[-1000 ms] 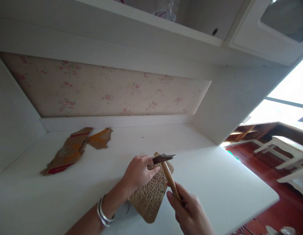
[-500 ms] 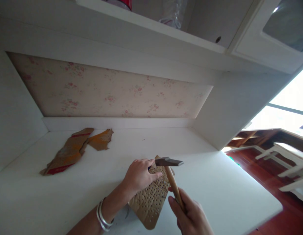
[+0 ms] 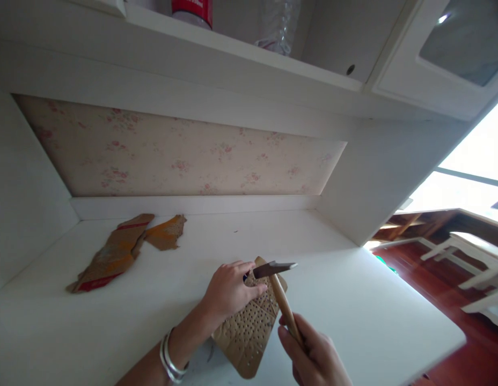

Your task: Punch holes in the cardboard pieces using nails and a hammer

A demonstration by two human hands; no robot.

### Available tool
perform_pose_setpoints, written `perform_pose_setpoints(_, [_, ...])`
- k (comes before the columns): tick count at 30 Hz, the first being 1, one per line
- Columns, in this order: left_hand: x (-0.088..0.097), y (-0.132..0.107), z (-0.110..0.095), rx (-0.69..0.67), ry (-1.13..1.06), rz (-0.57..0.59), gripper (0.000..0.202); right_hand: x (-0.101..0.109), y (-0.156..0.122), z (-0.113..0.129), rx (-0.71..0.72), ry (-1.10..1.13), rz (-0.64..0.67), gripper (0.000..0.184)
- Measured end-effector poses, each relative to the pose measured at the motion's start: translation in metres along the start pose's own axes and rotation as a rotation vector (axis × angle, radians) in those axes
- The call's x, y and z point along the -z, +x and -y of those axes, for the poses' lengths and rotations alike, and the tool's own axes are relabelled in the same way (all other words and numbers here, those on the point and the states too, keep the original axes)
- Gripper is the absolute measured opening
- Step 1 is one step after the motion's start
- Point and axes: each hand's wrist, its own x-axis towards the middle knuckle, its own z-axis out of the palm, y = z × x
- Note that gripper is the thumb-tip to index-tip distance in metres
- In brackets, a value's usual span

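Brown board (image 3: 244, 335), on the white tabletop (image 3: 353, 321), looks mostly peppered with holes already, near corner barer! Right hand (image 3: 315, 351) has fingers clamped round the hammer (image 3: 284, 306); left hand (image 3: 228, 292) rests on the board, finger grip impossible to tell.

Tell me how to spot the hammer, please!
On the white desk, find the brown board full of holes. Over its far end is the hammer, gripped by the right hand; it alone has a metal head on a wooden handle.
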Motion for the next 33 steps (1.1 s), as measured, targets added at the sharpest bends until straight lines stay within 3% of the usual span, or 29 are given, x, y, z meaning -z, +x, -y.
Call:
perform_pose_setpoints(5, [0.000,-0.001,0.002,0.039,-0.021,0.018,0.051,0.018,-0.006,0.006,-0.031,0.043,-0.138,0.047])
perform_pose_setpoints(12, [0.002,0.000,0.003,-0.002,-0.138,-0.067,0.040,0.065,0.014,-0.024,0.007,-0.377,-0.308,0.047])
perform_pose_setpoints(16, [0.016,0.004,0.005,-0.003,-0.260,-0.175,0.041,0.086,0.030,-0.038,-0.090,-0.565,-0.255,0.047])
perform_pose_setpoints(20, [0.037,-0.005,0.017,0.126,-0.338,-0.286,0.042,0.097,0.040,-0.043,-0.119,-0.714,-0.161,0.042])
perform_pose_setpoints(24, [0.050,-0.036,0.038,0.256,-0.337,-0.335,0.042,0.100,0.052,-0.054,-0.030,-0.829,-0.123,0.032])
perform_pose_setpoints(28, [0.051,-0.087,0.052,0.423,-0.380,-0.262,0.045,0.098,0.066,-0.065,0.052,-0.906,-0.104,0.026])
perform_pose_setpoints(33, [0.032,-0.151,0.041,0.603,-0.458,-0.198,0.050,0.098,0.084,-0.073,0.057,-0.936,-0.087,0.024])
